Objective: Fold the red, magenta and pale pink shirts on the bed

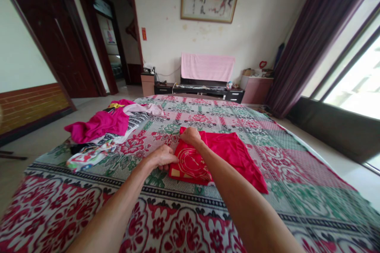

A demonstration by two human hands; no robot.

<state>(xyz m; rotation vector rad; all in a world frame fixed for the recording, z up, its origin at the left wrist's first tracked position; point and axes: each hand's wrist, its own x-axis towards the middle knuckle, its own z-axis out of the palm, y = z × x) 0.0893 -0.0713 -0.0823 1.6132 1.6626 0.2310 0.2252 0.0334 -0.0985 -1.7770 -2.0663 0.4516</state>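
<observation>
A red garment [231, 150] lies partly folded on the patterned bedspread [166, 197]; whether it is a shirt cannot be made out. Its left part is doubled over into a thicker block with a pale round print and yellow patches, while the right part spreads flat and creased. My left hand [163, 157] pinches the block's left edge, thumb on top and fingers curled. At the far left corner, my right hand [190, 136] is closed on the cloth, its forearm crossing over the garment. The right fingertips are partly hidden.
To the left is a loose heap of clothes: a magenta top [103, 124], a pale pink piece [145, 109] and a white printed cloth [90, 156]. Beyond the bed's far edge stand a low black cabinet [163, 89] and a screen under a pink cloth [208, 66]. A purple curtain [308, 35] hangs right.
</observation>
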